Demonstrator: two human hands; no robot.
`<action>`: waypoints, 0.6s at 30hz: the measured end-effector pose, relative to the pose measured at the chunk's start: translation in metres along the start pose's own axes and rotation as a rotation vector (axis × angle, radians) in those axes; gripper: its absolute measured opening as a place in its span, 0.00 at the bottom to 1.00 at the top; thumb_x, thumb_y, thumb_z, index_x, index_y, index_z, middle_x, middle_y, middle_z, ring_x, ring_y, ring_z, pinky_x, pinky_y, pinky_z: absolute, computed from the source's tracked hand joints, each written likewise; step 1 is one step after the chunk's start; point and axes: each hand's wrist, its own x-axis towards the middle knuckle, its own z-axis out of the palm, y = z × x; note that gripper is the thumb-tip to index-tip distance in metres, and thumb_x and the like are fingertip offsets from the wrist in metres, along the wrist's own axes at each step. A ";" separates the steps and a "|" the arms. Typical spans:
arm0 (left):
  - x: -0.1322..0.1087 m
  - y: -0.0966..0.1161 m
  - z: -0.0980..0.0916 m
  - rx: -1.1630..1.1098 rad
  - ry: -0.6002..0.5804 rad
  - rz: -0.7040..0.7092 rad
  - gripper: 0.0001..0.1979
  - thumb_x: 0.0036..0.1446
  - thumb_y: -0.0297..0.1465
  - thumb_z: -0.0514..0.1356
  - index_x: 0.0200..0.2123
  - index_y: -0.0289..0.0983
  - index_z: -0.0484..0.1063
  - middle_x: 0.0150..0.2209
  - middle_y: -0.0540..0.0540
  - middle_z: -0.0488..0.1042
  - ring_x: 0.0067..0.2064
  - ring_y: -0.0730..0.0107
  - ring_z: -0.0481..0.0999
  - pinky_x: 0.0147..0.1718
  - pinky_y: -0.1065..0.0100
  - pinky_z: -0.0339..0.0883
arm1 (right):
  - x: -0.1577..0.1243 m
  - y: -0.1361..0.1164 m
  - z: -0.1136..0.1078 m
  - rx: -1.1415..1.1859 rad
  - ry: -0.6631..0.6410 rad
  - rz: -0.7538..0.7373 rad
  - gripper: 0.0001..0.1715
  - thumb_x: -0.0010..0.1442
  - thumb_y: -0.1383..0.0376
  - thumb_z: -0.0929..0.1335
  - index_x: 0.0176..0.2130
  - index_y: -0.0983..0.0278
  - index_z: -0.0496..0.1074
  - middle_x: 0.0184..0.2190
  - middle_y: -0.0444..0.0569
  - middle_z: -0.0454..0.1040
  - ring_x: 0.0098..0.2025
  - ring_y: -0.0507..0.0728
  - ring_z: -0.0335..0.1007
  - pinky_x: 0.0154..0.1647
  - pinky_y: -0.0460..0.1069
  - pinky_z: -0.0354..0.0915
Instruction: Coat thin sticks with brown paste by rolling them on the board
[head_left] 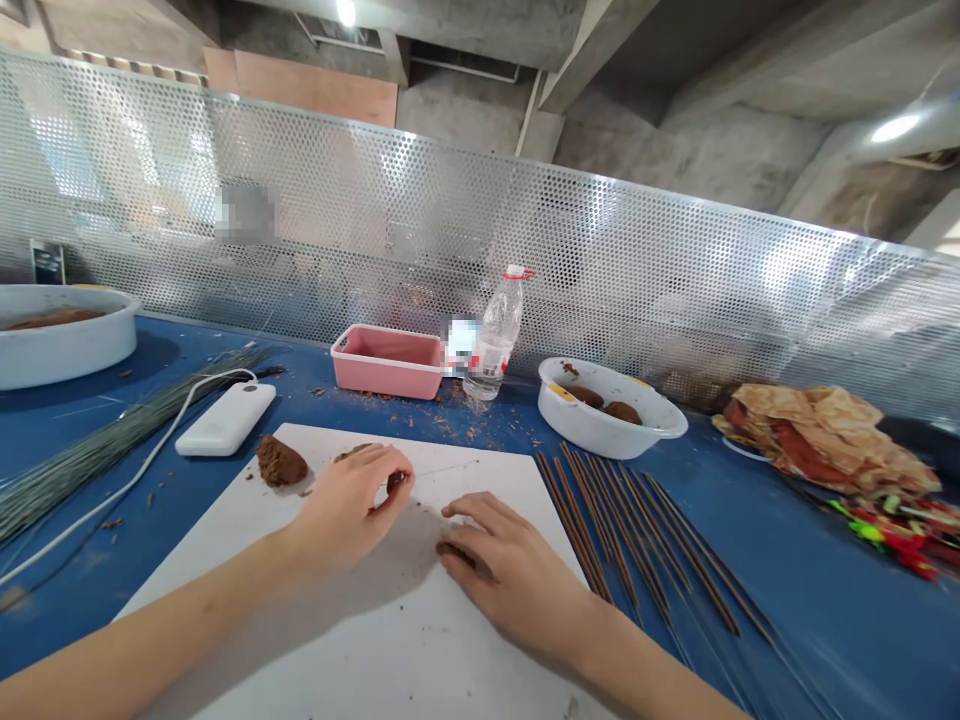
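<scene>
My left hand [356,500] is curled above the white board [360,640], thumb and fingers closed round a small piece of dark brown paste [395,482]. Lower and to the right, my right hand [502,565] is bent down to the board. Its thumb and fingers close over another bit of brown paste [454,552], mostly hidden beneath them. On the board's far left corner sits a crumbly brown lump [281,462]. Part of a further brown piece [351,453] shows behind my left hand. Brown-coated thin sticks [622,520] lie side by side, partly over the board's right edge.
Bare wires [112,440] and a white power bank [227,420] with a cable lie left. Behind the board stand a pink box [388,378], a bottle [496,340] and a white basin [611,425] holding brown lumps. Crumpled paper [832,435] is at right, a perforated metal screen [637,260] behind.
</scene>
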 end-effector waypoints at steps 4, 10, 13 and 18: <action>0.000 0.002 0.005 0.038 -0.011 0.042 0.12 0.71 0.31 0.53 0.34 0.41 0.72 0.32 0.50 0.79 0.36 0.65 0.74 0.37 0.64 0.64 | -0.002 0.002 0.001 0.135 0.030 0.004 0.09 0.73 0.67 0.69 0.46 0.58 0.81 0.52 0.51 0.80 0.59 0.61 0.72 0.63 0.57 0.70; 0.001 0.003 0.011 0.036 -0.093 0.006 0.10 0.71 0.31 0.54 0.36 0.42 0.74 0.34 0.51 0.78 0.35 0.67 0.75 0.33 0.67 0.63 | -0.008 0.037 -0.026 0.567 0.087 0.334 0.09 0.71 0.59 0.69 0.46 0.58 0.79 0.43 0.49 0.82 0.44 0.59 0.77 0.45 0.53 0.73; -0.002 0.007 0.014 0.024 -0.152 -0.016 0.11 0.71 0.32 0.54 0.37 0.43 0.74 0.32 0.53 0.78 0.30 0.69 0.72 0.27 0.68 0.60 | -0.009 0.062 -0.030 0.776 0.172 0.415 0.13 0.68 0.56 0.70 0.45 0.60 0.80 0.42 0.50 0.81 0.41 0.58 0.76 0.41 0.52 0.70; -0.007 0.012 0.018 0.019 -0.187 -0.009 0.11 0.73 0.35 0.54 0.39 0.45 0.75 0.32 0.55 0.80 0.27 0.71 0.71 0.27 0.68 0.61 | -0.004 0.069 -0.025 1.031 0.156 0.531 0.14 0.63 0.55 0.71 0.42 0.61 0.80 0.36 0.48 0.77 0.35 0.54 0.71 0.33 0.48 0.63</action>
